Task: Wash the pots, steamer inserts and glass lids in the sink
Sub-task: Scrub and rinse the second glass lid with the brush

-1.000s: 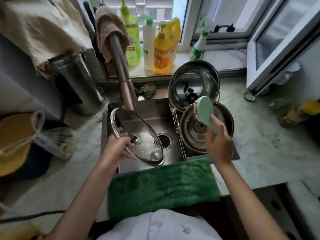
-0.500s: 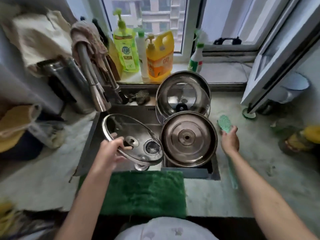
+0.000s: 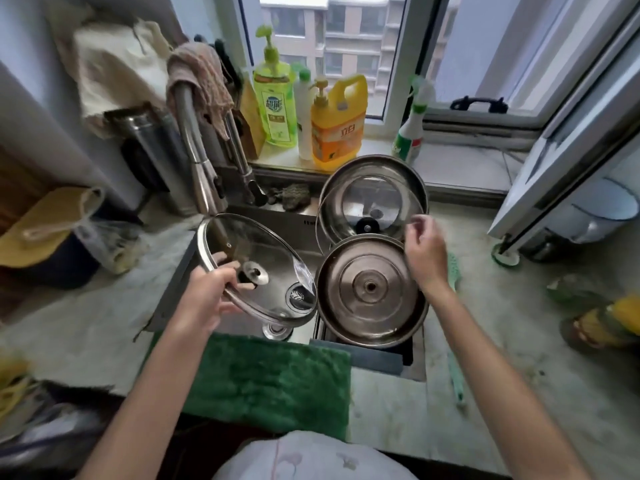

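My left hand (image 3: 207, 292) holds a glass lid (image 3: 263, 251) by its black knob, tilted over the sink (image 3: 298, 223), under the tap (image 3: 201, 174). To its right an upturned steel pot (image 3: 372, 289) stands bottom up in the sink's right part. Behind it a second glass lid (image 3: 367, 199) leans against a steel pan (image 3: 381, 168). My right hand (image 3: 424, 251) hovers over the pot's right rim, near the leaning lid's edge, fingers loosely bent and holding nothing. The green brush (image 3: 453, 271) lies on the counter right of the pot.
Soap bottles (image 3: 337, 123) and a spray bottle (image 3: 412, 133) stand on the window sill. A green mat (image 3: 270, 375) lies along the sink's front edge. A steel kettle (image 3: 152, 157) sits at the left. The open window sash (image 3: 561, 161) juts over the right counter.
My right hand has put the green brush down on the counter and moved back toward the leaning lid. My left hand keeps the glass lid over the sink.
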A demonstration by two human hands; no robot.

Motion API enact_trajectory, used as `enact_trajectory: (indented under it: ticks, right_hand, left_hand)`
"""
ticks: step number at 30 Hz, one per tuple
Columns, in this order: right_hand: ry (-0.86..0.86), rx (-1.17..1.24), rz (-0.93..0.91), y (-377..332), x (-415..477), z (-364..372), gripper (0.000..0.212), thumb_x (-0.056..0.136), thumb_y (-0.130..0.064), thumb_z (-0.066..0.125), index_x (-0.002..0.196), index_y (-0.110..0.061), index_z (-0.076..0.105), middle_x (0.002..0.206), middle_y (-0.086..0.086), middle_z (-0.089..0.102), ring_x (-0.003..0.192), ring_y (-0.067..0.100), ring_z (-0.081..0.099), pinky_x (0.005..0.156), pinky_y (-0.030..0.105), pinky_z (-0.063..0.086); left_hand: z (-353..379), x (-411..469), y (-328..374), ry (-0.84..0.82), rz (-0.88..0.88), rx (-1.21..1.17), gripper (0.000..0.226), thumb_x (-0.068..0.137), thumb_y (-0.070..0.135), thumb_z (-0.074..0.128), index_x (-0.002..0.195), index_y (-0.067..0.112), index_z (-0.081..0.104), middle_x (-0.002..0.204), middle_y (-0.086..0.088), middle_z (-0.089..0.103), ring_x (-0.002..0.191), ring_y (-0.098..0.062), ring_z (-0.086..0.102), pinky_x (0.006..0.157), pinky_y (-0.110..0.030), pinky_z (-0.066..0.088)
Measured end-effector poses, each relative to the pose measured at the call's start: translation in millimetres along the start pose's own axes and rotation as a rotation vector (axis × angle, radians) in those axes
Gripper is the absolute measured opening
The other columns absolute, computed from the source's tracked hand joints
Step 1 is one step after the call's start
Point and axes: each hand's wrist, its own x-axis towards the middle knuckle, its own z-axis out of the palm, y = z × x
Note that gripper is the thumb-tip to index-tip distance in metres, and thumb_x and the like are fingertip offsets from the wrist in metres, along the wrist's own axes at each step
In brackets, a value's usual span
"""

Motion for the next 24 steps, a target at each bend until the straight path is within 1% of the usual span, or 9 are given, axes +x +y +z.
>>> enact_trajectory:
  ticks: [2,5,7,9,12,14,17,20,24]
  right_hand:
    - [-0.484,0.147,-0.100,-54,-20,15,0.038,0.093,-0.028,0.058,0.127,-0.012,0.051,0.119,0.004,0.059,0.112,0.016,0.056,0.092,0.026,0.045]
    - [-1.058,-0.041,-0.452,-100,-73,43,0.082,0.077,-0.048,0.071,0.145,-0.024,0.032,0.146,-0.006,0.039,0.130,0.005,0.038,0.108,0.022,0.032]
    - [-0.997,-0.154,-0.628,-106,-109,70,0.085,0.074,-0.046,0.076,0.144,-0.023,0.034,0.143,-0.002,0.046,0.125,0.012,0.045,0.101,0.027,0.038]
    - [-0.762,-0.042,-0.632,-101,-130,93,0.054,0.082,-0.029,0.072,0.130,-0.017,0.052,0.118,0.005,0.065,0.103,0.024,0.061,0.083,0.034,0.049]
    - [-0.552,0.122,-0.628,-96,-133,112,0.019,0.087,-0.017,0.063,0.105,-0.011,0.063,0.080,0.007,0.069,0.070,0.028,0.063,0.060,0.032,0.045]
    - [-0.522,0.172,-0.602,-101,-132,116,0.013,0.088,-0.017,0.062,0.099,-0.009,0.064,0.072,0.007,0.067,0.062,0.025,0.060,0.056,0.032,0.043]
    - [-0.511,0.282,-0.412,-111,-122,117,0.017,0.088,-0.017,0.063,0.101,-0.008,0.067,0.079,0.005,0.071,0.064,0.017,0.063,0.061,0.036,0.050]
    - [-0.502,0.440,-0.184,-110,-105,114,0.015,0.087,-0.009,0.065,0.101,-0.009,0.069,0.090,0.004,0.072,0.082,0.018,0.069,0.075,0.038,0.056]
    - [-0.469,0.773,0.167,-107,-92,101,0.012,0.091,-0.006,0.059,0.102,-0.009,0.065,0.096,0.014,0.071,0.088,0.027,0.070,0.076,0.036,0.059]
  left_hand:
    - [-3,0,3,-0.006,-0.008,0.024,0.053,0.081,-0.012,0.036,0.126,0.016,0.040,0.108,-0.004,0.060,0.081,-0.029,0.065,0.044,-0.028,0.049]
    - [-3,3,8,-0.017,-0.028,0.006,0.044,0.081,-0.013,0.037,0.117,0.011,0.044,0.090,-0.009,0.059,0.069,-0.031,0.065,0.043,-0.034,0.052]
    - [-5,4,13,-0.011,-0.055,-0.057,0.025,0.081,-0.014,0.034,0.093,0.003,0.048,0.081,-0.015,0.053,0.051,-0.028,0.065,0.035,-0.036,0.050]
    - [-8,6,16,-0.028,-0.080,-0.063,0.017,0.082,-0.010,0.033,0.077,0.001,0.045,0.075,-0.019,0.050,0.042,-0.027,0.063,0.032,-0.035,0.049]
    - [-15,10,19,-0.037,-0.076,-0.019,0.019,0.088,0.001,0.041,0.069,0.000,0.045,0.058,-0.017,0.055,0.041,-0.026,0.063,0.039,-0.032,0.054]
    - [-17,14,24,-0.045,-0.068,0.057,0.023,0.094,0.021,0.046,0.077,0.005,0.052,0.071,-0.014,0.062,0.045,-0.023,0.065,0.043,-0.026,0.055]
    - [-15,23,29,-0.157,-0.043,0.109,0.048,0.098,0.047,0.032,0.123,0.012,0.052,0.119,-0.010,0.059,0.072,-0.029,0.068,0.052,-0.028,0.055]
    - [-12,24,26,-0.248,0.126,0.041,0.043,0.102,0.035,0.025,0.136,0.016,0.043,0.138,-0.005,0.050,0.092,-0.025,0.066,0.062,-0.032,0.056]
    - [-12,21,13,-0.303,0.352,0.058,0.030,0.101,0.011,0.033,0.123,0.014,0.054,0.124,-0.005,0.062,0.111,-0.021,0.062,0.070,-0.031,0.058]
